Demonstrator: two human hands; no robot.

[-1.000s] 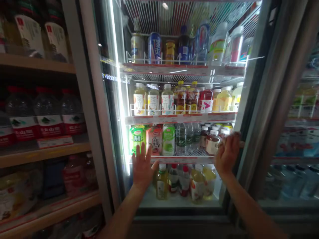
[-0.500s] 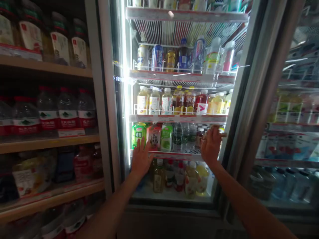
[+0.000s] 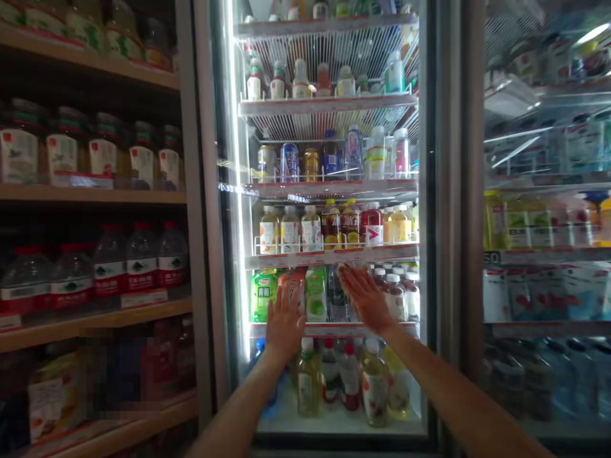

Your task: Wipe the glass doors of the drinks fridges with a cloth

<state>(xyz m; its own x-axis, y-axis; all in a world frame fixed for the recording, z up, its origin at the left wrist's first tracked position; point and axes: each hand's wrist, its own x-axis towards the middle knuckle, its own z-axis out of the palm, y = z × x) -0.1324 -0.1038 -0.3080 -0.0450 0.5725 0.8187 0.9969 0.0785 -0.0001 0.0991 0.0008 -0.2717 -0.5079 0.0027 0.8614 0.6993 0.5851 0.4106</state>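
Observation:
A lit drinks fridge (image 3: 329, 257) with glass in front fills the middle of the view. My left hand (image 3: 285, 326) is raised flat before it, fingers pointing up. Behind those fingertips stand a green bottle (image 3: 263, 296) and a red-labelled bottle (image 3: 292, 280). My right hand (image 3: 366, 299) is also flat, with its fingers slanting up and to the left. It partly covers some clear bottles (image 3: 337, 299). Neither hand holds anything. Whether the palms touch the glass I cannot tell. A bottle with a light green label (image 3: 316, 296) shows between the hands.
Wooden shelves (image 3: 90, 193) with bottled drinks stand on the left. A metal door frame (image 3: 451, 210) divides this fridge from another stocked fridge (image 3: 544, 257) on the right. Several bottles (image 3: 351, 375) stand on the fridge's bottom level.
My right hand has moved left from near the right door edge, and its curled fingers have straightened. My left hand stays before the same bottles. The view now shows more upper shelves.

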